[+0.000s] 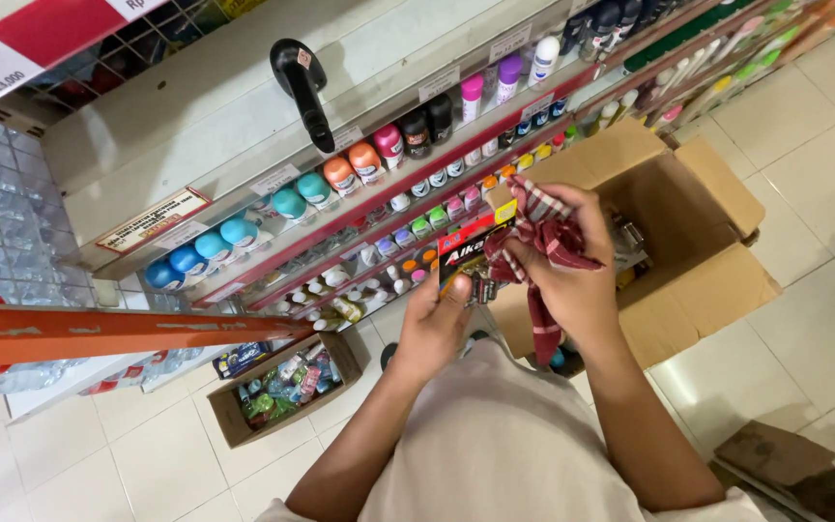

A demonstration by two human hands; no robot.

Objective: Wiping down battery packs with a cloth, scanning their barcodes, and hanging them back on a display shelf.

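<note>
Both hands worked close together at chest height. Our left hand (434, 324) gripped the lower edge of a red-and-black carded pack (471, 253), fingers closed on it, holding it upright before the shelves. Our right hand (572, 275) was closed around a bunched red striped cloth (540, 237), pressing it against the pack's right side. To wipe well, we judged the left grip should stay firm at the edge while the cloth passed flat across the face. An open cardboard box (717, 280) stood on the tiled floor (814, 135) just beyond the hands. Roll-on bottles (287, 203) lined the shelf to the left; a smaller box of goods (282, 387) sat below.
</note>
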